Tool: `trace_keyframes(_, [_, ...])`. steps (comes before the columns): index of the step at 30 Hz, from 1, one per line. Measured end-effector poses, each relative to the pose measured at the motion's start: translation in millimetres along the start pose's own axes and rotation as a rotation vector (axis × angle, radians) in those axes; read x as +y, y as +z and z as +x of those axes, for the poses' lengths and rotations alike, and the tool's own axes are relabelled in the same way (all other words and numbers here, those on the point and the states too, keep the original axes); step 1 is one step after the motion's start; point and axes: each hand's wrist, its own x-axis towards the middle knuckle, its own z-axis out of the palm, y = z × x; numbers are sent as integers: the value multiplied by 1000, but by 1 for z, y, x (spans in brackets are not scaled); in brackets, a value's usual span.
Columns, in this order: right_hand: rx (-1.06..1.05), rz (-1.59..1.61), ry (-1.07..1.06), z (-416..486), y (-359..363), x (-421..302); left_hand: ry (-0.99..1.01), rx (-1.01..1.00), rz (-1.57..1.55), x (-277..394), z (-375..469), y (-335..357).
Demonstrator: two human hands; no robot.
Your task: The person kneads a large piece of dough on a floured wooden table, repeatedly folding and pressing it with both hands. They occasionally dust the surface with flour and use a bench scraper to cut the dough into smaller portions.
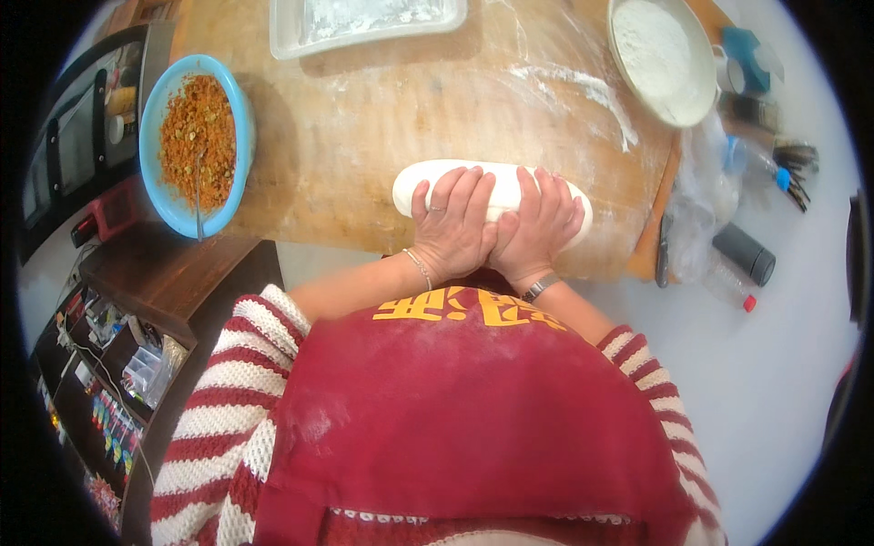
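Observation:
A thick, smooth log of white dough lies crosswise near the front edge of the wooden board. On its left part rests my left hand, palm down, a ring on one finger. My right hand lies over the right part, its fingers curved across the top. Both hands press on the dough side by side, with the thumbs touching. Loose flour is smeared on the board beyond the dough.
A blue bowl of chopped orange filling with a spoon stands at the left. A floury metal tray is at the back, a bowl of flour back right. Beyond the right edge are plastic bottles and a dark flask.

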Motion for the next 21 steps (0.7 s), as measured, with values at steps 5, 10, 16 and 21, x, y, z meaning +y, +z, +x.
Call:
trace_keyframes(5, [-12,84,19,74,4,9,-121,-73,-78,-6,65,3])
trace_keyframes(10, [-76,155,88,132,10,10,-182,-49,-148,-21,115,12])
trace_keyframes(16, [-193,134,208,175,12,12,-247,-27,-110,-30,148,25])
trace_keyframes(21, [-257,165,364,187,13,14,-246,-11,10,-31,158,34])
